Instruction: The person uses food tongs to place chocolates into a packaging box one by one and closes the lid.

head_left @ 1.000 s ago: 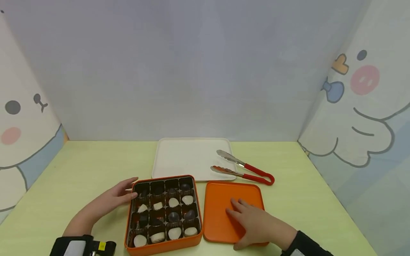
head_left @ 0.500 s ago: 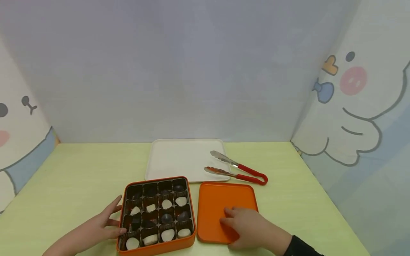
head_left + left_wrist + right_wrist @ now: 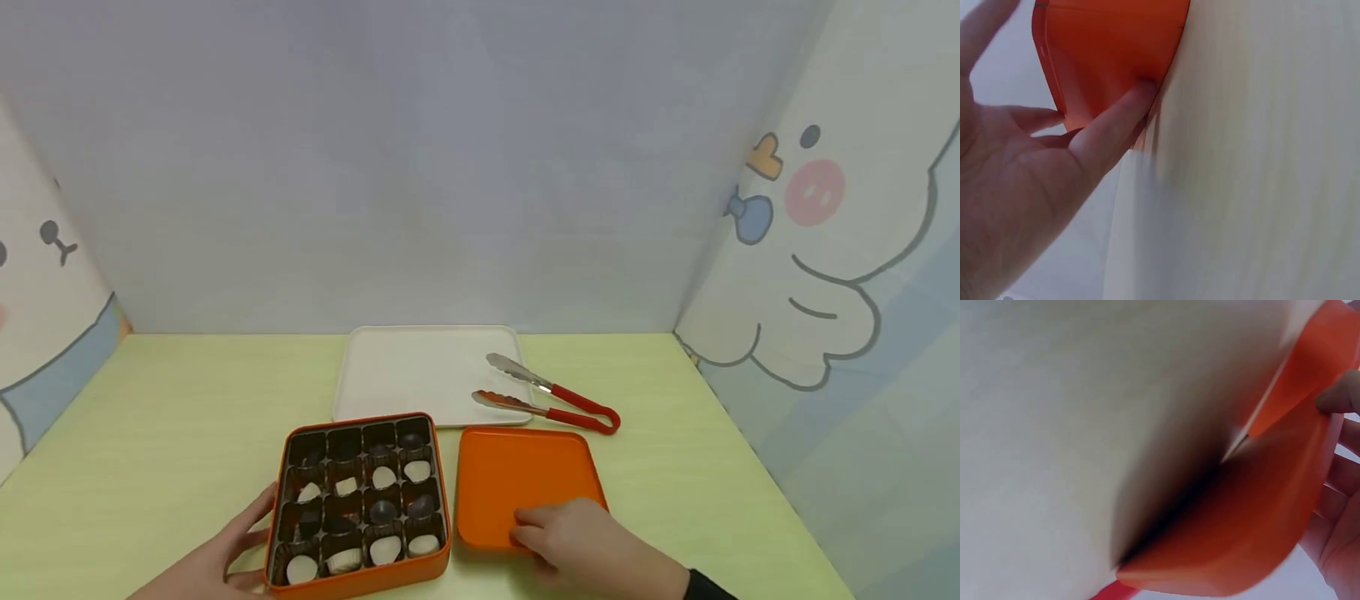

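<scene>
In the head view, an orange square box [image 3: 375,578] holds a dark divided insert with white and dark chocolates [image 3: 385,550] in its compartments. My left hand [image 3: 213,562] lies along the box's left side with fingers extended; the left wrist view shows a thumb [image 3: 1119,115] touching the orange wall. To the right of the box is an orange lid [image 3: 517,471]. My right hand [image 3: 581,546] pinches the lid's near edge, fingers above and thumb at the edge. In the right wrist view the lid [image 3: 1241,519] is tilted, part of it raised off the table.
Behind the box lies a white tray [image 3: 412,375]. Red-handled metal tongs [image 3: 573,397] lie spread apart, tips over the tray's right part and handles on the pale green table [image 3: 195,417]. Walls with cartoon animals stand at left, right and back.
My left hand has slid from the box's upper left side down toward its near left corner. My right hand's spread fingers have drawn in on the lid, whose near edge has lifted.
</scene>
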Tool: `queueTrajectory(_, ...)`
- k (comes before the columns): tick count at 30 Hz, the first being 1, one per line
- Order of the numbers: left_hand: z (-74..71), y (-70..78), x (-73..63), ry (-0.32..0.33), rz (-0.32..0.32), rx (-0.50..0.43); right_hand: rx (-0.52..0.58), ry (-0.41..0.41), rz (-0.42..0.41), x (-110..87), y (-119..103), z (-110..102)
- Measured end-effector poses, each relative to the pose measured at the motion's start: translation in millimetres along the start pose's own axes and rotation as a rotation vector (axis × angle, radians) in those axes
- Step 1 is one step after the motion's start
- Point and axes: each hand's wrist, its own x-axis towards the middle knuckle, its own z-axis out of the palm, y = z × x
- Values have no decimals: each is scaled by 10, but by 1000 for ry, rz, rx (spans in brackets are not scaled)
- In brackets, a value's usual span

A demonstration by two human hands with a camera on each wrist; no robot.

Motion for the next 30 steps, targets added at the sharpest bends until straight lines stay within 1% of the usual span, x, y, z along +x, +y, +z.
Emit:
queueTrajectory(2, -7, -14, -22, -2, -3, -17, -53, 110, -13, 8, -26, -63)
queueTrajectory(4, -4, -16, -27, 17, 13, -10, -79, 209, 11, 25, -41, -119)
queueTrajectory(6, 4, -9, -28, 33, 31, 5, -91, 301, 61, 46, -48, -171)
queueTrajectory(8, 17, 7, -28, 48, 47, 29, -104, 405, 129, 76, -46, -214)
queueTrajectory(11, 44, 34, -38, 52, 72, 53, -118, 580, 219, 132, -10, -260)
queueTrajectory(12, 57, 41, -40, 55, 80, 55, -118, 642, 241, 151, 10, -274)
queueTrajectory(13, 67, 53, -39, 53, 95, 57, -103, 685, 267, 163, 33, -291)
queueTrajectory(16, 106, 70, -36, 62, 125, 54, -79, 825, 302, 195, 99, -366)
queueTrajectory(19, 136, 80, -37, 78, 134, 45, -43, 921, 332, 216, 133, -485)
queueTrajectory(23, 167, 96, -53, 93, 127, 17, -25, 1045, 334, 279, 121, -635)
queueTrajectory(25, 175, 100, -62, 95, 133, -8, 8, 1100, 333, 336, 104, -682)
queueTrajectory(27, 177, 100, -74, 104, 127, -25, 101, 1142, 333, 413, 80, -707)
queueTrajectory(30, 181, 110, -98, 123, 126, -34, 285, 1174, 358, 550, 38, -720)
